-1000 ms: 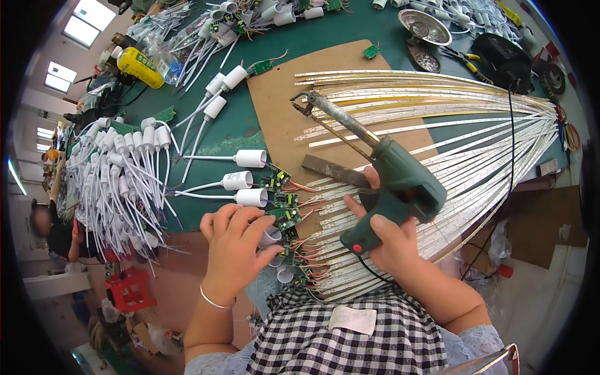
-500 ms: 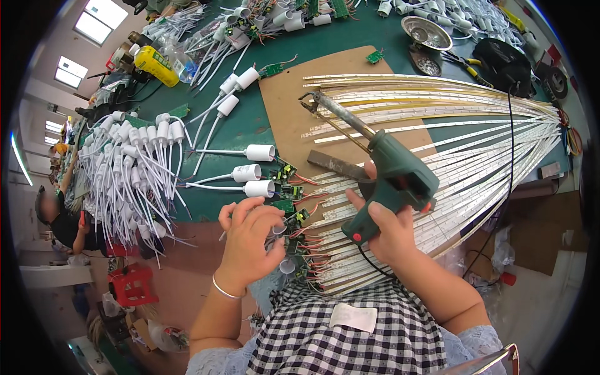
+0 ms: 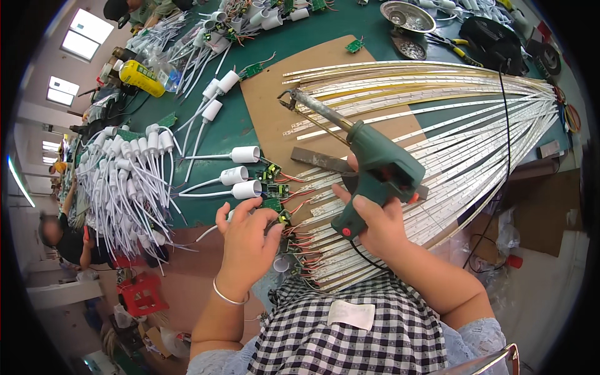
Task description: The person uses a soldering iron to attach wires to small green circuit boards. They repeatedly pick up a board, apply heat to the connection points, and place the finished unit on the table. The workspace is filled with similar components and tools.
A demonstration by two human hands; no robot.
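Note:
My right hand (image 3: 389, 232) grips the handle of a green soldering gun (image 3: 389, 161), whose long metal tip points to the upper left above the strips. My left hand (image 3: 245, 244) is curled over a white lamp cap (image 3: 232, 215), mostly hidden by the fingers. Its fingertips are beside a small green circuit board (image 3: 284, 217). Just above the fingers lie another white lamp cap (image 3: 247, 189) and its board (image 3: 274, 191). Thin red wires join the boards to a fan of pale LED strips (image 3: 387, 247). A dark flat bar (image 3: 320, 159) lies behind the gun.
A heap of white caps with cables (image 3: 128, 181) lies on the green table (image 3: 215, 134) at left. A brown board (image 3: 262, 103) sits under the strips. Farther back are a metal bowl (image 3: 409, 17), pliers (image 3: 459, 47) and a yellow bottle (image 3: 140, 77). A black cord (image 3: 507, 131) crosses the strips.
The whole view has shifted, with the table things now a little farther left and up. My left hand has moved slightly rightward over the caps. The soldering gun stays in my right hand.

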